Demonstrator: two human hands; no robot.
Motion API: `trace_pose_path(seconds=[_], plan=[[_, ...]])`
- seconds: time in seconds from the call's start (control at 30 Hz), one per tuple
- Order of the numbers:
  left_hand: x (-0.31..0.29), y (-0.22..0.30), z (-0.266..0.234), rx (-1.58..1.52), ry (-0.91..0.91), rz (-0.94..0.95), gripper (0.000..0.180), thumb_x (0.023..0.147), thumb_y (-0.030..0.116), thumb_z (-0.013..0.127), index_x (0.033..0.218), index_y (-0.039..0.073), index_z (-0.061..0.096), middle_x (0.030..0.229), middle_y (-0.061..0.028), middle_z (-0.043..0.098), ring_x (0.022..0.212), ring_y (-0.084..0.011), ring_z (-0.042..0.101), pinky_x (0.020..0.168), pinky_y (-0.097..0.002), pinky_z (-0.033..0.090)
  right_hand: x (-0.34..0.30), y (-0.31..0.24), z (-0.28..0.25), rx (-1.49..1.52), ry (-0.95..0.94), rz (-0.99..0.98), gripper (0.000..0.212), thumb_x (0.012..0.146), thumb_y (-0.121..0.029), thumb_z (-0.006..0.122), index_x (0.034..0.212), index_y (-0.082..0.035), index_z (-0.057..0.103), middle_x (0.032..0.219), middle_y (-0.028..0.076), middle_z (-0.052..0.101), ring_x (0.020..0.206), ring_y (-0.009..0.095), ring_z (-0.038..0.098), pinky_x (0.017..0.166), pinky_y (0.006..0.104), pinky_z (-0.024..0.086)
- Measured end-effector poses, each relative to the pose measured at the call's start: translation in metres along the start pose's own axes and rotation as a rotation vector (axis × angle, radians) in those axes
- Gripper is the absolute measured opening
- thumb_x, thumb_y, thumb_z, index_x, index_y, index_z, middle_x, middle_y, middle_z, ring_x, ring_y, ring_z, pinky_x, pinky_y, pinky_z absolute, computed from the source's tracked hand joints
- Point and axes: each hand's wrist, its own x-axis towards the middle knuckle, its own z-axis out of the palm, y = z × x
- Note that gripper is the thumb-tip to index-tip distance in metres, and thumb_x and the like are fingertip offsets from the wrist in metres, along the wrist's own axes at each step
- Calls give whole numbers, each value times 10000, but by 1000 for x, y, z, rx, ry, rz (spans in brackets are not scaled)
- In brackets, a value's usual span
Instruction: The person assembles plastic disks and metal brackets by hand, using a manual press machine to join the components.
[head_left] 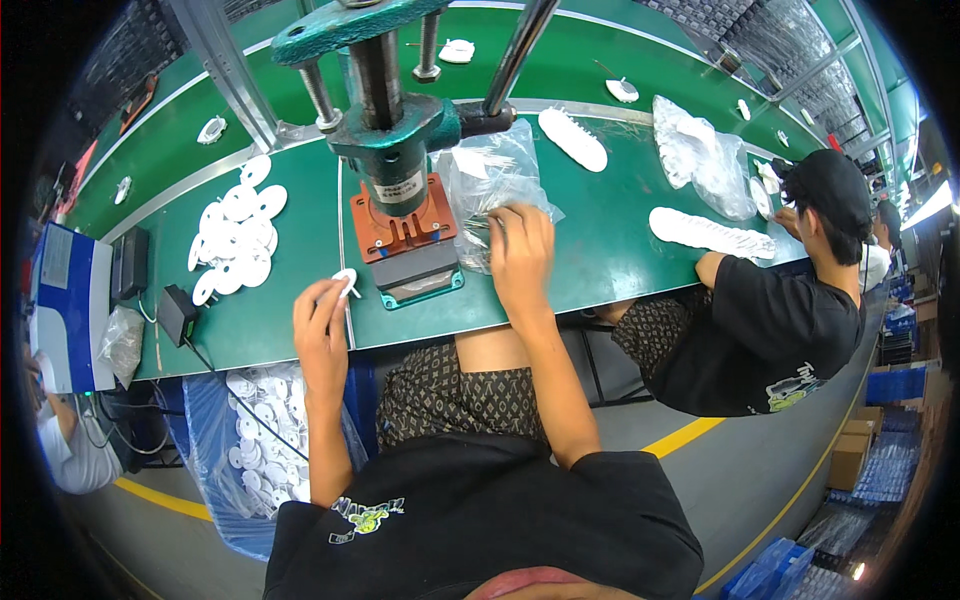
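My left hand (322, 320) pinches a small white round plastic part (345, 277) at the table's front edge, just left of the press. My right hand (522, 258) reaches over a clear plastic bag (545, 205) of thin metallic pins (482, 208). Its fingers are curled together at the pins, and whatever lies between the fingertips is hidden. Between my hands stands a green hand press (388, 150) with an orange plate (365, 222) above a dark block (415, 268) on its base.
White discs (232, 245) lie heaped at left; more fill a blue-lined bin (262, 430) below. Rows of white parts (572, 138) lie beyond the bag. A co-worker (770, 290) sits at right. A conveyor (560, 50) runs behind. Black adapters (177, 314) and a cable are at left.
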Motion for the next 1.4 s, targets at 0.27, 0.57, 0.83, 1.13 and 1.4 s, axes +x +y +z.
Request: trace_pose_path(seconds=[0.27, 0.57, 0.83, 1.13, 1.4], plan=[[-2, 2, 8, -120, 79, 267, 230, 774, -55, 684, 992, 12, 719, 1008, -128, 686, 960, -308, 667, 855, -385, 527, -25, -32, -41, 1059, -268, 809, 131, 953, -61, 638, 1061, 10, 620, 1008, 110, 701, 911, 139, 656, 802, 271, 497], [-7, -4, 7, -182, 52, 213, 239, 759, -40, 706, 986, 33, 728, 1007, -113, 685, 964, -303, 665, 862, -403, 537, -31, -54, -37, 1299, -385, 912, 129, 926, -45, 670, 1025, 16, 613, 1006, 123, 677, 916, 145, 646, 819, 275, 513], [-6, -2, -3, -185, -17, 257, 316, 693, -16, 772, 994, 78, 751, 1117, -111, 674, 1172, -336, 615, 997, -435, 493, -44, -87, -26, 1093, -674, 681, 97, 916, 19, 631, 1013, 23, 641, 985, 33, 628, 922, 82, 607, 789, 250, 510], [-7, -3, -1, -133, -35, 256, 288, 705, 35, 798, 981, 99, 741, 1208, -100, 653, 1229, -323, 598, 957, -401, 527, -47, -104, -7, 840, -530, 422, 135, 936, -24, 649, 1035, 38, 718, 907, 85, 697, 735, 110, 649, 659, 230, 508], [-6, -2, -1, -106, -52, 251, 247, 716, 60, 796, 953, 116, 754, 1212, -88, 652, 1229, -304, 599, 939, -386, 538, -49, -102, 1, 844, -542, 483, 127, 921, -16, 662, 1015, 47, 720, 881, 95, 717, 740, 126, 677, 665, 244, 531]])
